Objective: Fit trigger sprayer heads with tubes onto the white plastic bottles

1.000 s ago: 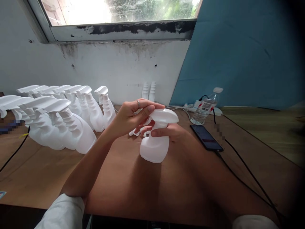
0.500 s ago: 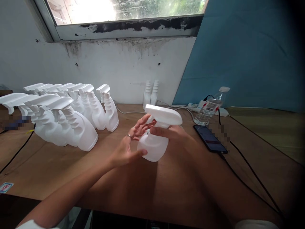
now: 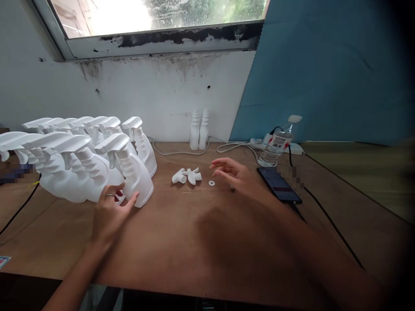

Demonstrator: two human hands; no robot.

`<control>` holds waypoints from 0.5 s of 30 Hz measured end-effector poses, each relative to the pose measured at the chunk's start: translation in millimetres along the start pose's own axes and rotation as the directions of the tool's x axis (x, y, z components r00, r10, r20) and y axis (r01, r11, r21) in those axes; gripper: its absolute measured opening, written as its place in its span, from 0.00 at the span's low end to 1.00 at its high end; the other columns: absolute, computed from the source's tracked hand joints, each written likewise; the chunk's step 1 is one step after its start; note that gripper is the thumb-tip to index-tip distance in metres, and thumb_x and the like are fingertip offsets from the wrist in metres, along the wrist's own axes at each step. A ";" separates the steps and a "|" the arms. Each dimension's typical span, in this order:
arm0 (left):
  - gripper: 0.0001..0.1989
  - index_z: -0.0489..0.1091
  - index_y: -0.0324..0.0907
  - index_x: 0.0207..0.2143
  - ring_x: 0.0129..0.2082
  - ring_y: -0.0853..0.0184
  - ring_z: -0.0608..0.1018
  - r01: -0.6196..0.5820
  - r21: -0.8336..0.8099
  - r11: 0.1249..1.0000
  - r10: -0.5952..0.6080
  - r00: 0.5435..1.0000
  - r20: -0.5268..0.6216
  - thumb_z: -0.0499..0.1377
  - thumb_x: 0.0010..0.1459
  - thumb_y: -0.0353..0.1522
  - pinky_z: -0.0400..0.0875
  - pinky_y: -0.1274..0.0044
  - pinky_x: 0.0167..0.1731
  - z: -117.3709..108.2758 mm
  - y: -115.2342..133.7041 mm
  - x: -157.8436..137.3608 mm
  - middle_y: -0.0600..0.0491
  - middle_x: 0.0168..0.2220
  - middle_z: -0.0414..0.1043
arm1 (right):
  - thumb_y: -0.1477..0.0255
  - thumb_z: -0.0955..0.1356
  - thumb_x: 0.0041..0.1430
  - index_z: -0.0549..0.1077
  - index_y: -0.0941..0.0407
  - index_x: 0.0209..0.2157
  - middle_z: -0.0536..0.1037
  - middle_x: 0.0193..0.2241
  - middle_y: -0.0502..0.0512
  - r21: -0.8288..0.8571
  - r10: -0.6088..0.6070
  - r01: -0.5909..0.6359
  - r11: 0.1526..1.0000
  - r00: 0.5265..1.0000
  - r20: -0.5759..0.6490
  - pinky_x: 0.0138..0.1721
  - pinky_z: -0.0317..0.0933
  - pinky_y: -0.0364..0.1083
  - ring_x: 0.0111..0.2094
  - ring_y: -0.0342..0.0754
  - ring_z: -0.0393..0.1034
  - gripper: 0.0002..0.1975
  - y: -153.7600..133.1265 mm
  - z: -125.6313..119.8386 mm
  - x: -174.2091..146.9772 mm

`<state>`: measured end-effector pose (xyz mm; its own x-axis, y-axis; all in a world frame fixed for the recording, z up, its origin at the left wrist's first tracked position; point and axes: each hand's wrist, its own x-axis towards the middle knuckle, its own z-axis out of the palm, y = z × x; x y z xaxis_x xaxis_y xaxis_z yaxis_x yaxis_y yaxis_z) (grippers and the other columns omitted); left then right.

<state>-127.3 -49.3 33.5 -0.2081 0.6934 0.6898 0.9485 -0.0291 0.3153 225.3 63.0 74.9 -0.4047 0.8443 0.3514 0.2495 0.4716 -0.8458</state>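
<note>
My left hand (image 3: pixel 112 205) is closed around the lower part of a white spray bottle (image 3: pixel 138 183), thumb on its near side and fingers at its left. That bottle stands upright at the right end of the front row of spray bottles (image 3: pixel 95 172). My right hand (image 3: pixel 231 172) hovers over the table's middle, fingers apart and holding nothing. Just left of it lie a small white ring (image 3: pixel 212 183) and two white trigger parts (image 3: pixel 193 176), (image 3: pixel 179 176).
More spray bottles stand behind on the left. Two headless white bottles (image 3: pixel 199 131) are against the wall, beside grey cables (image 3: pixel 227 147). To the right are a phone (image 3: pixel 279 185) with a black cable and a tilted clear water bottle (image 3: pixel 277 144).
The spray bottle both hands held at the centre now stands at the left row with my left hand on it. My right hand has let go, uncovering the small white parts.
</note>
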 end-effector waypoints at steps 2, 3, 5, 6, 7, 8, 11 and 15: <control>0.20 0.67 0.39 0.46 0.30 0.64 0.72 -0.029 0.078 0.996 0.031 0.999 -0.027 0.61 0.58 0.44 0.70 0.72 0.31 3.3 -6.8 3.2 0.51 0.33 0.65 | 0.63 0.67 0.60 0.72 0.56 0.44 0.79 0.42 0.58 -0.108 0.049 -0.059 0.992 0.995 -0.088 0.41 0.69 0.49 0.39 0.49 0.76 0.14 22.7 -9.0 -8.0; 0.21 0.67 0.39 0.46 0.30 0.63 0.72 -0.032 0.102 0.994 0.036 0.999 -0.035 0.60 0.58 0.44 0.70 0.71 0.31 4.7 -8.8 4.5 0.51 0.33 0.65 | 0.64 0.67 0.61 0.73 0.56 0.43 0.80 0.41 0.58 -0.171 0.063 -0.084 0.982 0.990 -0.124 0.40 0.69 0.49 0.39 0.50 0.76 0.13 33.2 -13.3 -12.1; 0.22 0.66 0.39 0.48 0.30 0.62 0.71 -0.011 0.114 0.993 0.016 0.999 -0.045 0.60 0.58 0.45 0.70 0.71 0.30 6.2 -10.2 6.2 0.50 0.34 0.65 | 0.66 0.65 0.61 0.75 0.55 0.40 0.80 0.38 0.57 -0.308 0.051 -0.104 0.946 0.983 -0.175 0.40 0.68 0.49 0.39 0.51 0.76 0.11 51.0 -21.4 -19.7; 0.24 0.65 0.39 0.49 0.30 0.62 0.71 0.004 0.105 0.995 0.002 0.999 -0.054 0.61 0.57 0.46 0.70 0.70 0.30 6.0 -9.5 6.5 0.48 0.36 0.66 | 0.67 0.64 0.62 0.75 0.55 0.39 0.80 0.38 0.57 -0.378 0.030 -0.099 0.921 0.982 -0.184 0.41 0.67 0.50 0.39 0.52 0.75 0.10 58.1 -25.1 -22.8; 0.27 0.64 0.39 0.51 0.31 0.61 0.71 0.010 0.091 0.996 -0.003 0.997 -0.071 0.62 0.56 0.46 0.70 0.70 0.30 5.2 -7.7 6.4 0.47 0.38 0.66 | 0.68 0.64 0.62 0.76 0.56 0.37 0.80 0.37 0.57 -0.443 0.001 -0.085 0.893 0.983 -0.186 0.42 0.67 0.50 0.39 0.52 0.75 0.10 63.9 -28.5 -25.2; 0.29 0.62 0.39 0.52 0.33 0.60 0.71 0.003 0.077 0.997 0.004 0.996 -0.089 0.63 0.55 0.46 0.71 0.69 0.32 4.2 -4.9 5.8 0.44 0.41 0.66 | 0.70 0.63 0.62 0.76 0.56 0.36 0.80 0.36 0.58 -0.502 -0.029 -0.067 0.862 0.983 -0.181 0.42 0.66 0.51 0.38 0.53 0.75 0.10 68.6 -31.0 -26.7; 0.25 0.61 0.40 0.50 0.40 0.56 0.72 -0.124 0.018 0.992 0.126 0.983 -0.135 0.64 0.55 0.41 0.72 0.66 0.38 3.3 11.4 1.6 0.42 0.44 0.66 | 0.73 0.62 0.62 0.76 0.58 0.35 0.80 0.35 0.60 -0.646 -0.100 -0.017 0.763 0.984 -0.145 0.45 0.64 0.53 0.40 0.55 0.73 0.11 77.5 -30.8 -27.1; 0.18 0.61 0.43 0.50 0.47 0.58 0.74 -0.431 -0.169 0.886 0.446 0.892 0.066 0.60 0.59 0.32 0.71 0.67 0.47 24.0 46.1 -2.0 0.45 0.46 0.68 | 0.72 0.61 0.66 0.76 0.57 0.44 0.77 0.48 0.63 -0.775 -0.129 0.062 0.629 0.991 -0.025 0.52 0.58 0.59 0.51 0.59 0.66 0.13 83.7 -7.3 -25.3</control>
<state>-77.4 -34.8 31.0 0.2535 0.6533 0.7134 0.8902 -0.4462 0.0923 262.8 82.9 -1.9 -0.4110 0.7826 0.4675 0.8138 0.5461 -0.1987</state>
